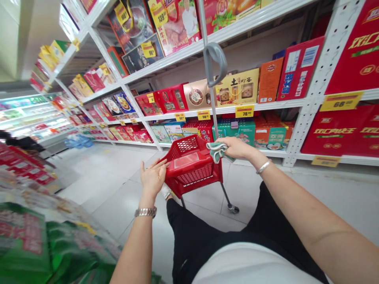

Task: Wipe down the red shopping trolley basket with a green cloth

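Green plastic packages point(26, 240) lie low and well to the left of your left grip point(154, 173), with stacked red boxes point(25, 165) beyond them, higher up and farther off. You wear a metal-link watch point(145, 212) just below that left grip, whose fingers are spread out, their tips against the left end of the red shopping cart point(194, 177). This cart stands between your two grips, its perforated basket reaching out ahead of them, and a caster point(233, 208) sits on the floor below your right grip point(235, 148). Rising just above that grip is a thin metal pole point(212, 98) with a grey hooked handle point(218, 63). Your right grip is clasped around a crumpled green-and-white cloth point(217, 150), which touches the cart's right end. Behind your right grip, you wear a silver bracelet point(263, 167). Above it, a yellow price tag point(244, 111) reads 78, and an orange box point(270, 81) stands on the shelf. Large red cartons point(334, 132) fill shelving well to its right.
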{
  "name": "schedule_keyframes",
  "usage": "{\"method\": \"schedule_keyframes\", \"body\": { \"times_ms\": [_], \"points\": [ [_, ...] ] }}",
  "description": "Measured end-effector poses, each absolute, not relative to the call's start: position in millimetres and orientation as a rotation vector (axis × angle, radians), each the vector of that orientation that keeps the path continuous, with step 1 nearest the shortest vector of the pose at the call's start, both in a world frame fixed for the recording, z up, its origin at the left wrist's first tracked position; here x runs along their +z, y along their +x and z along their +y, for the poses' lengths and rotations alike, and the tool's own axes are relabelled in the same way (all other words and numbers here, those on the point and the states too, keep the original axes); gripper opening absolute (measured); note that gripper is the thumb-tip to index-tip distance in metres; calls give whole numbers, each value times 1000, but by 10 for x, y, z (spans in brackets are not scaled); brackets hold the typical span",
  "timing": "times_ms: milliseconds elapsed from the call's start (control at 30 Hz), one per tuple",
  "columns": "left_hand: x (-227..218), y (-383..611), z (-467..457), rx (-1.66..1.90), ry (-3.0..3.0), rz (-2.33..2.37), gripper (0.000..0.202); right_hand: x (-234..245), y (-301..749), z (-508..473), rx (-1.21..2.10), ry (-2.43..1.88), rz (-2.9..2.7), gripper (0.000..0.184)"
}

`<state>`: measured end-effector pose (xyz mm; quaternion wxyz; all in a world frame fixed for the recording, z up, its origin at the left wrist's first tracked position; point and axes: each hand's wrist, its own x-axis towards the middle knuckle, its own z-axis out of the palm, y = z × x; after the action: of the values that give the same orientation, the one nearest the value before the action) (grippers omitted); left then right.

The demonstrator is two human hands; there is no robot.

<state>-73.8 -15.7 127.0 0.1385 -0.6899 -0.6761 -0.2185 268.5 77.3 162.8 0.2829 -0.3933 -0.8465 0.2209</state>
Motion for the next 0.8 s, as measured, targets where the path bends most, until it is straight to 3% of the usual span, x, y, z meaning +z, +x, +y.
{"method": "schedule_keyframes", "body": {
  "times_ms": [167,367,567,700,800],
  "points": [
    [1279,-1035,-157,-726,-1903,-2072,46,1616,2392,492,515,-843,-2366,38],
    [1216,-411,-372,-922,-2084,-1925,58,1433,2198,68,454,-481,-2318,52],
    [1246,61,-608,-977,-2284,-1695,61,1332,2142,-364,822,-151,-2147,36],
    [1237,12,-746,-887,-2315,-1708,57,1199,2393,-350,1237,-243,-1895,30],
    [1204,-91,-833,-824,-2256,-1743,52,1061,2553,-127,1137,-506,-1638,40]
  ]
}}
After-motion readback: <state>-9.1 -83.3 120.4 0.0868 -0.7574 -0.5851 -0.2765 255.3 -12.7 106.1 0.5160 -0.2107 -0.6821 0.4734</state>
